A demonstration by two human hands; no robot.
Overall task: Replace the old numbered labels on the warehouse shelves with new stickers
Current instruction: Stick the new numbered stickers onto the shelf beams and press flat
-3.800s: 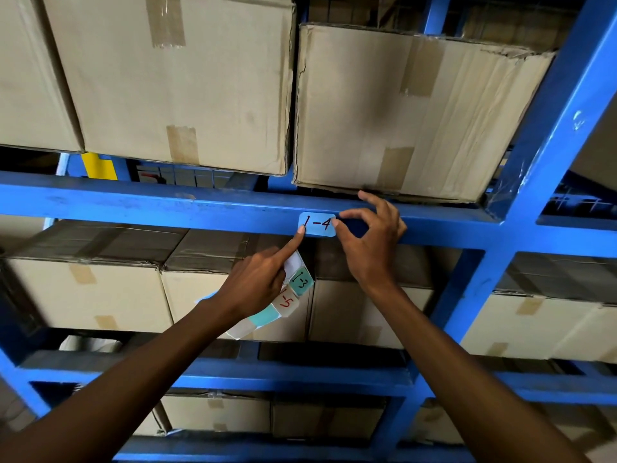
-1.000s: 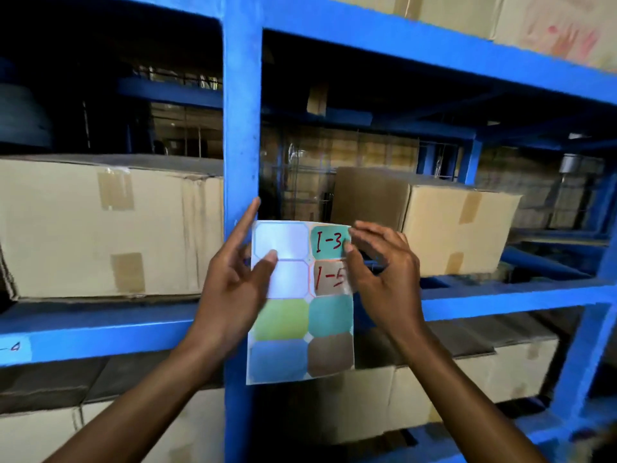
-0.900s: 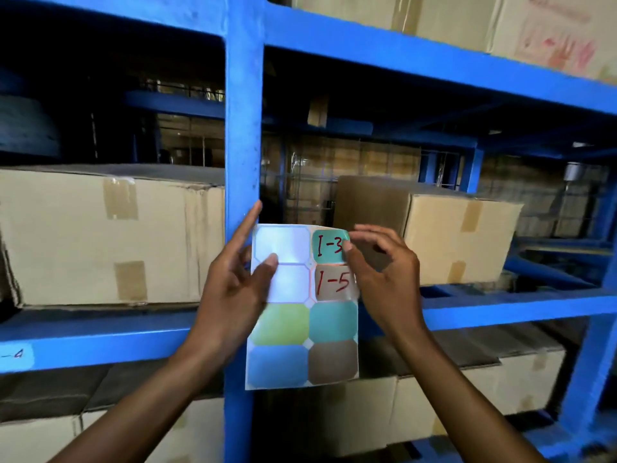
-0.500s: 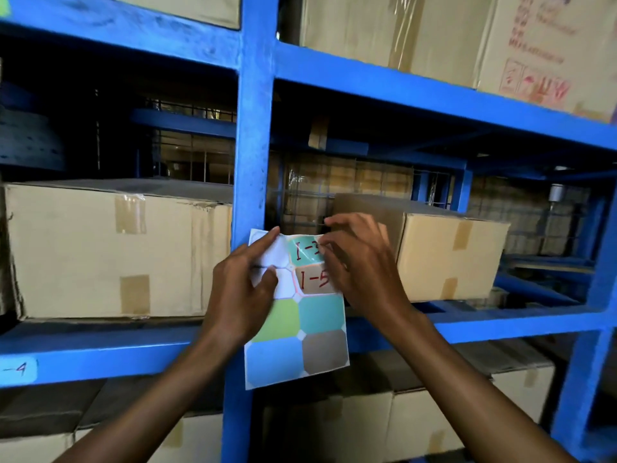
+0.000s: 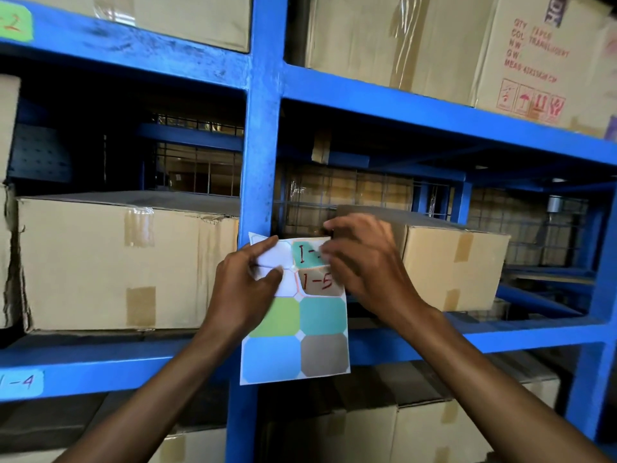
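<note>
I hold a sticker sheet [image 5: 295, 332] upright in front of the blue shelf post [image 5: 263, 135]. My left hand [image 5: 243, 289] grips its upper left, where two sticker spots are bare white. My right hand [image 5: 364, 265] pinches at the right edge of the teal sticker [image 5: 305, 255] written "1-", its last digit hidden by my fingers. Below it sits a brown sticker marked "1-5" [image 5: 317, 282]. A light blue "1-4" label [image 5: 21, 382] is stuck on the lower beam at far left. A green label [image 5: 15, 23] sits on the upper beam, top left.
Cardboard boxes fill the shelves: a large one [image 5: 127, 265] at left, a smaller one [image 5: 450, 262] at right, more above and below. Blue beams [image 5: 467, 335] cross the view, and wire mesh backs the middle shelf.
The view has risen from the beam with the "1-4" label to the post. My left hand folded over the sheet's upper left, and my right fingers moved onto the teal sticker's edge.
</note>
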